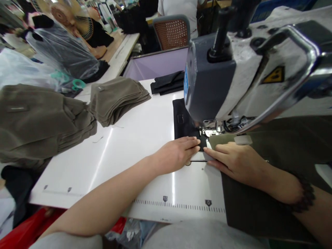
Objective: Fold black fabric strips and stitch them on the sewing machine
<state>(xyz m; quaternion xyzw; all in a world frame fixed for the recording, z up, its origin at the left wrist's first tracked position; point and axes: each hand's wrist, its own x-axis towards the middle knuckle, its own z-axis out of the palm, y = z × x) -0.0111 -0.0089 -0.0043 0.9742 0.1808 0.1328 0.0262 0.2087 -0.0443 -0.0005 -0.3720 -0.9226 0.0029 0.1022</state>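
Observation:
A black fabric piece lies on the white table under the head of a sewing machine. My left hand rests flat on its near edge, fingers stretched toward the presser foot. My right hand is just right of it, fingers extended, with the index fingertip at the corner of the black fabric. Beneath my right hand and forearm spreads dark olive fabric. The needle itself is too small to make out.
Stacks of olive-brown pieces lie at the left. Folded black pieces sit behind the work. A ruler scale runs along the front edge. Beyond are a chair, a person and a plastic-covered bundle.

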